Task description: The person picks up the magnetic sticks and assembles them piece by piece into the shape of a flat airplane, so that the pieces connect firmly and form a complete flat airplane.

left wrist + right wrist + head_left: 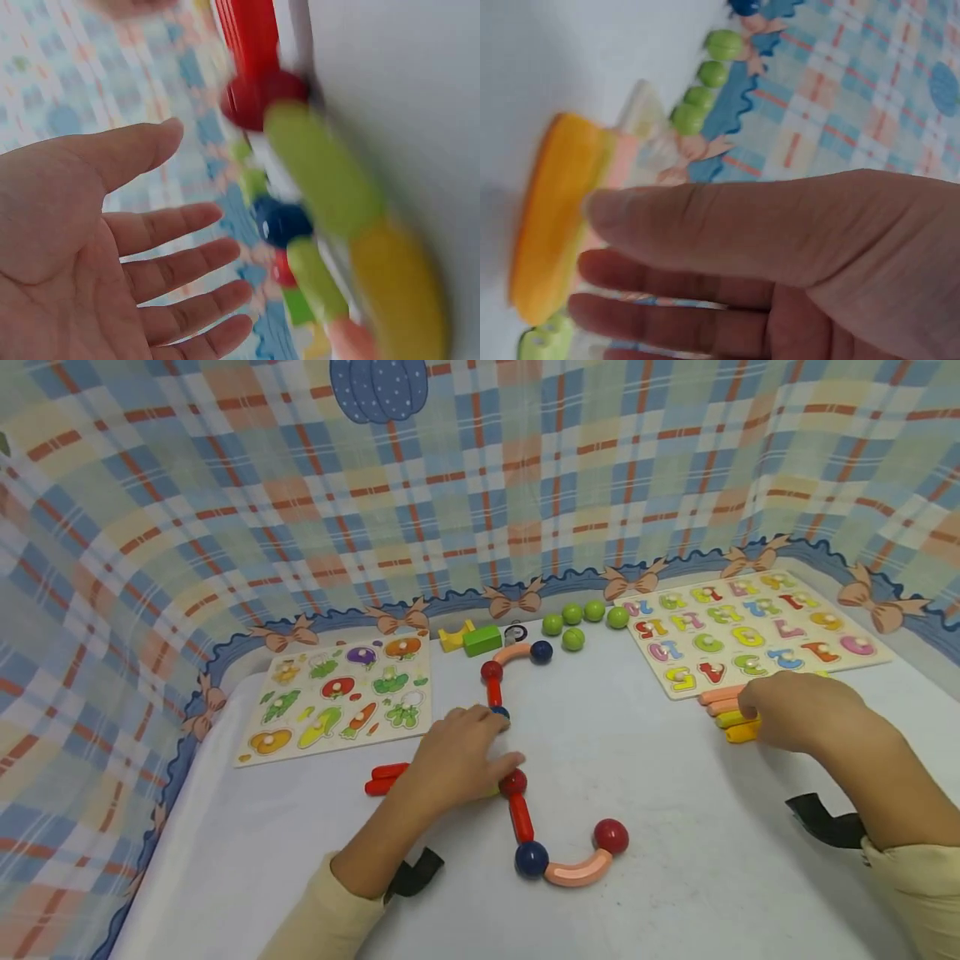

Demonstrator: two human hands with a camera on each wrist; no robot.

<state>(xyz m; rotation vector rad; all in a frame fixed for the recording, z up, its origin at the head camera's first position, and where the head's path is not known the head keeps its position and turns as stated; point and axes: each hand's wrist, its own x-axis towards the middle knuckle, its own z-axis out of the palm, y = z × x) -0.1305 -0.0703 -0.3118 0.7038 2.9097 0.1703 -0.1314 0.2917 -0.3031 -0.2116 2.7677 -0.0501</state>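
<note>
My left hand (461,756), fingers extended and thumb apart, hovers over the middle of a chain of toy rods and balls. The palm shows bare in the left wrist view, beside a green rod (322,169), a yellow rod (397,285) and a dark red ball (262,97). Nearer me the chain has a red rod (521,818), a blue ball (532,859), a curved pink rod (579,870) and a red ball (611,836). My right hand (806,714) reaches over a row of pink and yellow rods, its thumb and fingers apart at an orange-yellow rod (555,217).
A vegetable puzzle board (341,702) lies at left, a number puzzle board (750,627) at back right. Several green balls (573,639) and a green block (482,641) line the back by the plaid curtain (480,485). Red rods (381,787) lie beside my left wrist.
</note>
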